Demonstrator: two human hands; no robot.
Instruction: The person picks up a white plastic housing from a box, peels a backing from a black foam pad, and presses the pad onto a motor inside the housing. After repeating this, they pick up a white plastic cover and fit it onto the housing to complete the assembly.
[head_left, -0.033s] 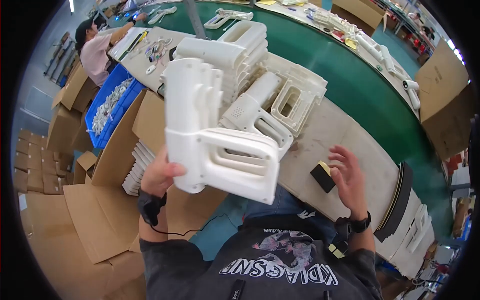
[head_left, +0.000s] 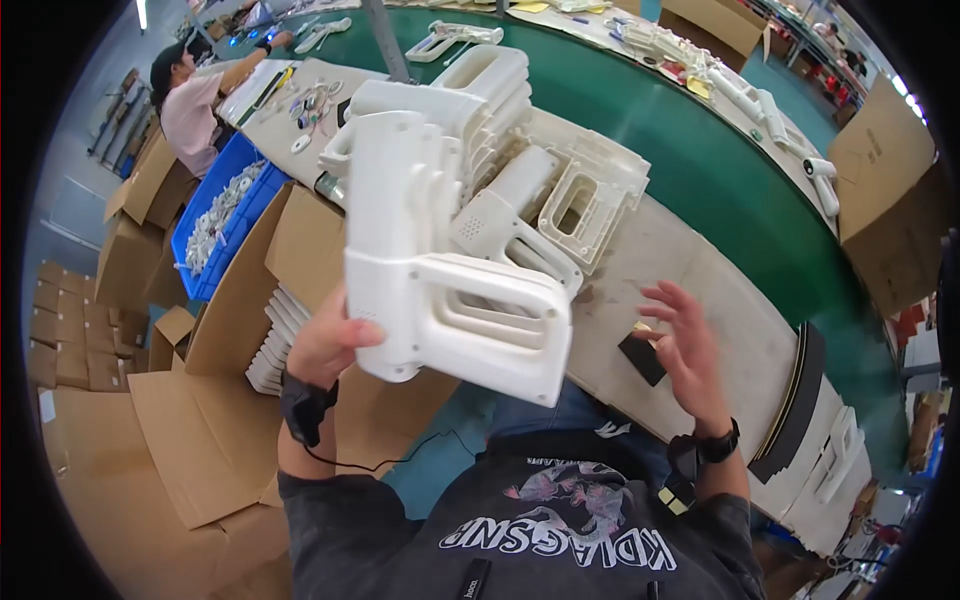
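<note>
My left hand [head_left: 332, 345] is closed around the lower left side of a stack of white plastic shell halves [head_left: 490, 325], each with a tubular body and a looped handle. The held stack is tilted above the table's near edge. Behind it, more nested white shells [head_left: 430, 98] are piled up. Beside them lie a white shell with a dotted patch of holes [head_left: 508, 200] and an open shell showing its ribbed inside [head_left: 590, 215]. My right hand [head_left: 690, 355] hovers with fingers apart, empty, close to a small black block [head_left: 642, 358] on the table.
An open cardboard box [head_left: 235, 290] at left contains stacked white shells [head_left: 280, 345]. Beyond it is a blue bin [head_left: 225, 215] of small parts. A co-worker [head_left: 190, 105] sits far left. A green conveyor [head_left: 680, 130] runs behind the table [head_left: 690, 260]; curved black strips [head_left: 795, 405] lie right.
My left hand and the stack of shells have shifted slightly to the right. My right hand has moved a little to the left, its fingers still apart.
</note>
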